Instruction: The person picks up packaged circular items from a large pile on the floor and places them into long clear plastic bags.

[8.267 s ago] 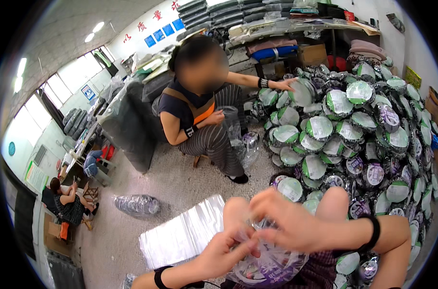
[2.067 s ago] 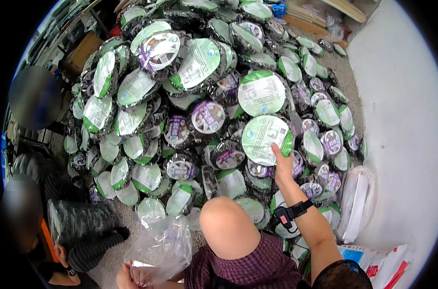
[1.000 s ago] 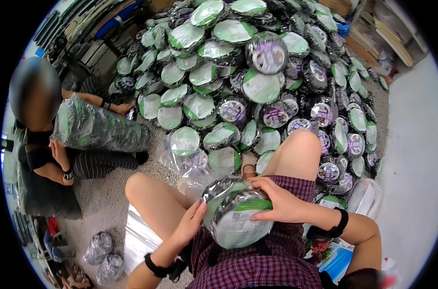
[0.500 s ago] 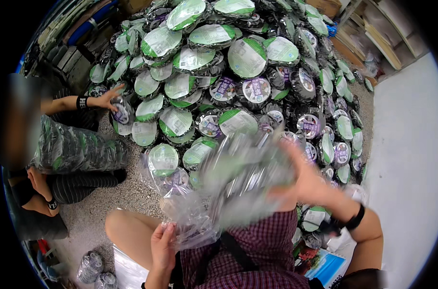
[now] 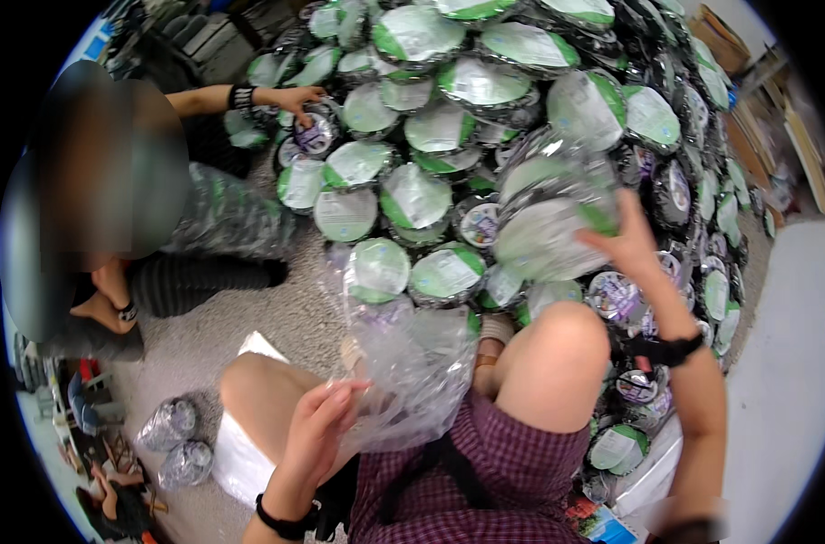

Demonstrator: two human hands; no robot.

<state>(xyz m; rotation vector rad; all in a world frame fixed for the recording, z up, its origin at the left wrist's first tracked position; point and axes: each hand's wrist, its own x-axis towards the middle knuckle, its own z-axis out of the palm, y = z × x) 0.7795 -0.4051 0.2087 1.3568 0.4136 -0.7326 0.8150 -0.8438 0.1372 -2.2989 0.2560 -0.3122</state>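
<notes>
With pinched fingers, my left hand (image 5: 322, 417) holds the edge of a clear plastic bag (image 5: 412, 372) above my lap. The bag hangs loose and crumpled between my knees. My right hand (image 5: 628, 240) reaches over the pile and grips a stack of round packs (image 5: 553, 213), its thumb against the nearest pack. These packs have black wrapping and white and green faces; motion smears them, and the fingers behind them are hidden. A large pile of similar round packs (image 5: 417, 195) lies before me, some turned to show purple and white labels.
At the left another person's hand (image 5: 299, 102) touches a pack at the pile's edge. A bagged row of packs (image 5: 236, 213) lies by that person. Two filled clear bags (image 5: 169, 424) rest on the floor near a white sheet (image 5: 240, 458). A white wall (image 5: 784, 363) bounds the right side.
My right hand has moved forward and up over the pile with the stack, away from the bag. My left hand keeps the bag. The view has shifted left.
</notes>
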